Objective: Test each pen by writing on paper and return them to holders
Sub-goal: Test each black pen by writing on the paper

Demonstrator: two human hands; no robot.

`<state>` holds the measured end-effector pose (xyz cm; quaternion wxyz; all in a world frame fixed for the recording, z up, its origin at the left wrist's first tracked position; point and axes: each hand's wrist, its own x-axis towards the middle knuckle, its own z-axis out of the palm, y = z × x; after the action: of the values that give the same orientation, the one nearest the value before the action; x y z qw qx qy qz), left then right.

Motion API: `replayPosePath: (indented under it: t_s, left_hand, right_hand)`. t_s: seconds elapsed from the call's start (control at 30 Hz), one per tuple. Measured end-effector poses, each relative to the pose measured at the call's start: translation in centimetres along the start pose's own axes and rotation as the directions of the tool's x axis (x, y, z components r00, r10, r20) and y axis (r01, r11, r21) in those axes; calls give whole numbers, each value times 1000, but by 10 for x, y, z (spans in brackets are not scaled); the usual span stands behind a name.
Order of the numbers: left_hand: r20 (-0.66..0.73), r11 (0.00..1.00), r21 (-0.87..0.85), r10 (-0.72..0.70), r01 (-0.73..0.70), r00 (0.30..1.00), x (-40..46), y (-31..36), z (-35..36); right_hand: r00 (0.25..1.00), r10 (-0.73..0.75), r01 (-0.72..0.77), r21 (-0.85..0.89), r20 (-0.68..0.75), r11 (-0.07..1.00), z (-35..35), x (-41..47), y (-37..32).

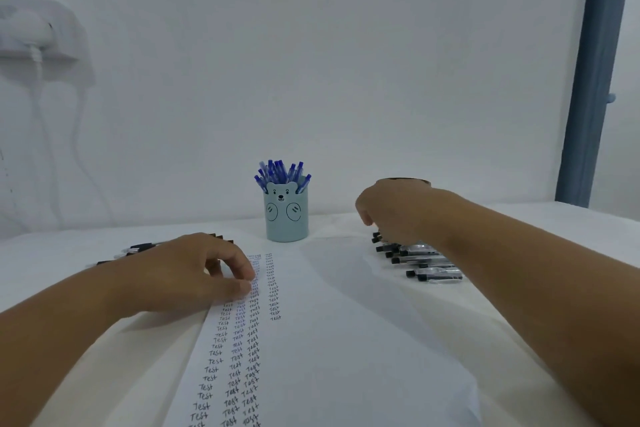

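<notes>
My left hand (194, 270) lies on the left edge of the paper (329, 340), knuckles up, the forearm coming in from the lower left across the table (104, 357). Its fingers are loosely curled, thumb and fingertip close together and touching the sheet at the top of the written columns; it holds nothing, only steadies the page. My right arm stretches from the lower right corner toward the back of the table, wrist raised, and my right hand (391, 210) bends down over the far end of a row of black pens (420, 258) lying side by side to the right of the paper. The fingers curl downward onto the topmost pens, but the back of the hand hides the fingertips, so I cannot tell whether they have closed on a pen or only touch it. More black pens (142, 248) lie behind my left hand. Between my hands, past the top of the paper, stands a bear-faced holder (286, 215) full of blue pens (282, 172). The paper carries four columns of the word "Test".
</notes>
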<state>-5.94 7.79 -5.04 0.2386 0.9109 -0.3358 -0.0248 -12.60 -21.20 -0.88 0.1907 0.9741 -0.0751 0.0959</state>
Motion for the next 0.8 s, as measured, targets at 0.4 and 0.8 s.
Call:
replayPosePath:
  t_s: [0.4, 0.8]
  left_hand:
    - [-273, 993, -103, 27, -57, 962, 11, -15, -8]
    - [-345, 987, 81, -103, 139, 933, 13, -58, -17]
  right_hand:
    - [879, -338, 456, 384, -337, 803, 23, -16, -94]
    - [843, -401, 537, 500, -359, 680, 31, -9, -95]
